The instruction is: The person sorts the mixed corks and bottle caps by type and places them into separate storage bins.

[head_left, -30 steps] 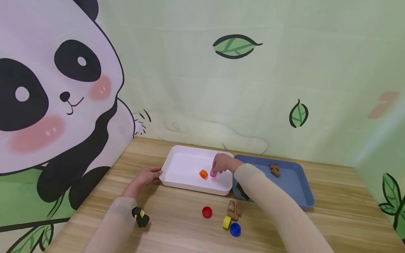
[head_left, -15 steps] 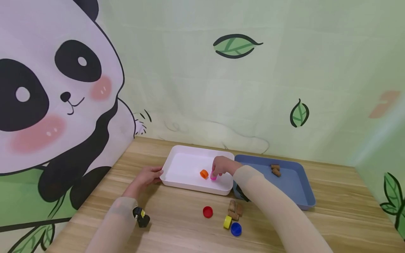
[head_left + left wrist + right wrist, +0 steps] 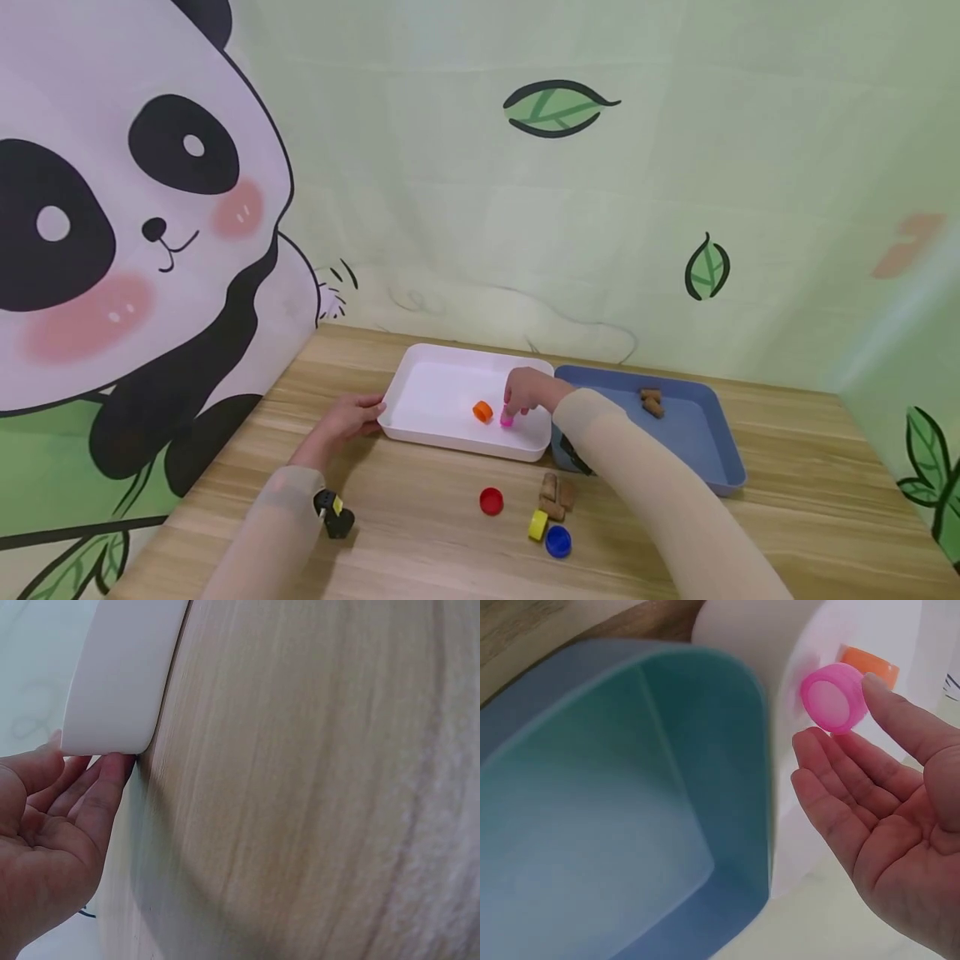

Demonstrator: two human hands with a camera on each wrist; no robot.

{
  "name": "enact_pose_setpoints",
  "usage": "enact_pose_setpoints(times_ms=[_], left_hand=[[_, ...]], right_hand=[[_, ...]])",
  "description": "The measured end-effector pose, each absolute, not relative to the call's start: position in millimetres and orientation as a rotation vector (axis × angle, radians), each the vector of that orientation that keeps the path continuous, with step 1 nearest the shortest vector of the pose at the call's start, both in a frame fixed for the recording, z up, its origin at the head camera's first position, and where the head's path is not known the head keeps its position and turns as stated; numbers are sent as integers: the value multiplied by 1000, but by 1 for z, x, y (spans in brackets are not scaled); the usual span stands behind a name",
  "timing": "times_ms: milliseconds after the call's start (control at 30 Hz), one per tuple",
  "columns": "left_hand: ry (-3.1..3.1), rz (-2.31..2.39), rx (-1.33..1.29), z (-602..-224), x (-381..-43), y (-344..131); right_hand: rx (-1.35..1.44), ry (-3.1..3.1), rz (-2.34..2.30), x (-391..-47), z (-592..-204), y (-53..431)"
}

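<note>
My right hand (image 3: 527, 390) is over the right part of the white tray (image 3: 438, 375), pinching a pink bottle cap (image 3: 834, 697) between thumb and fingertips. An orange bottle cap (image 3: 482, 412) lies beside it in the same tray, just to the left. At the tray's left end is my left hand (image 3: 350, 418). In the left wrist view its thumb (image 3: 46, 754) lies at the rim while the other fingers meet the outer wall from below, so it grips that edge. Whether the pink cap touches the tray floor, I cannot tell.
A blue tray (image 3: 693, 442) stands against the white one's right side, with brown corks (image 3: 652, 407) in it. On the wooden table in front lie a red cap (image 3: 491, 501), a yellow cap (image 3: 537, 525), a blue cap (image 3: 558, 542) and several more corks (image 3: 552, 507).
The right hand has brought the pink cap slightly nearer to me within the white tray. My left hand stays at the tray's edge.
</note>
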State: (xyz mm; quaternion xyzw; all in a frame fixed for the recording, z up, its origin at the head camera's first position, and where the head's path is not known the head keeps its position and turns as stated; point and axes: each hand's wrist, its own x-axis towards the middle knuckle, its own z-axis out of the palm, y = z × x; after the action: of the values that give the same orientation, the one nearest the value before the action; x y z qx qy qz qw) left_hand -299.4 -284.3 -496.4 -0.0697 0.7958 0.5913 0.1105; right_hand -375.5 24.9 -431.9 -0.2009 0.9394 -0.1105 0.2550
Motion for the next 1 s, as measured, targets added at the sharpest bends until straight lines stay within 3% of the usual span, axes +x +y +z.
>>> enact_pose_setpoints(times_ms=[400,1000], left_hand=[[2313,1765,-210,-499,-299,-285],[2286,1814,-226,-501,-299,-284]], right_hand=[[-598,2609,-266,-379,-394,33],[-767,2657,-462,-347,-321,71]])
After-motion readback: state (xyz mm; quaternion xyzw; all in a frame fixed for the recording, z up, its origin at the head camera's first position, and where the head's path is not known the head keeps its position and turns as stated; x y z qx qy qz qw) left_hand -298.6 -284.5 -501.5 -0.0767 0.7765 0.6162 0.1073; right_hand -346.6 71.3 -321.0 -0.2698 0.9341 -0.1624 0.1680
